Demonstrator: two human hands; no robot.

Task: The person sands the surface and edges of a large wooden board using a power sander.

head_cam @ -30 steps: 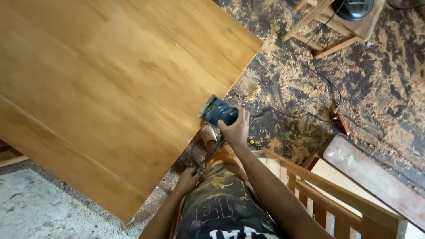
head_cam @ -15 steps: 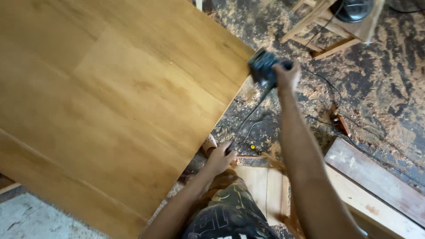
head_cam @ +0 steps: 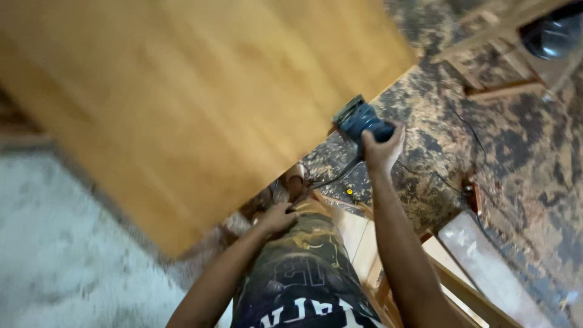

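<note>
panel (head_cam: 200,103): wood, honey-yellow, smooth, faint satin sheen, grain blurred
sander (head_cam: 358,121): plastic body, dark blue-teal, matt; pad edge pale, rough-ish
cord (head_cam: 331,176): black, rubbery look, matt
floor (head_cam: 516,164): dark, rough, coated w/ pale sawdust + shavings
slab (head_cam: 73,243): grey, concrete-like, coarse, dull
plank (head_cam: 486,267): raw wood, whitish smears, unfinished
shorts (head_cam: 303,273): cloth, camo print, soft, matt
stool frame (head_cam: 486,54): bare light wood, unvarnished
</note>
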